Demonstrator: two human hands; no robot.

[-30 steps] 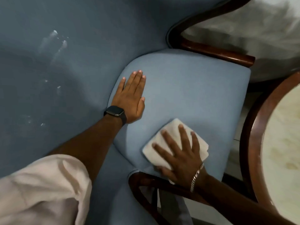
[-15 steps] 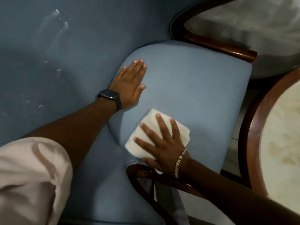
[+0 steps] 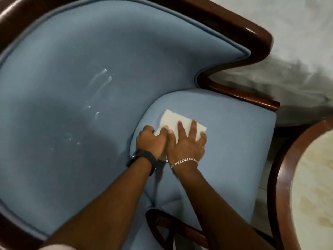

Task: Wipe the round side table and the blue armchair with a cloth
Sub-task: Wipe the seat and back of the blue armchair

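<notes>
Both hands are together on the seat cushion (image 3: 225,150) of the blue armchair (image 3: 72,87), touching side by side over a folded white cloth (image 3: 177,121). The right hand (image 3: 187,143) lies flat and open on the cloth, fingers (image 3: 192,129) spread and pressing it down onto the cushion. The left hand (image 3: 150,139) sits just beside it, curled, its fingertips meeting the cloth's near-left edge; whether it actually pinches the fabric I cannot tell. The cloth's far corner sticks out beyond the fingers of both hands, toward the curved backrest.

A dark watch (image 3: 142,159) bands the left wrist and a silver chain bracelet (image 3: 183,161) the right one. Beyond and to the left of the left hand, pale whitish smears (image 3: 100,82) mark the backrest upholstery. The dark wooden frame (image 3: 241,29) rims the chair, with an armrest rail (image 3: 243,95) beyond the right hand and another rail (image 3: 173,226) below the forearms. Well to the right of the right hand stands the round side table (image 3: 281,177), its brown rim around a pale mottled top.
</notes>
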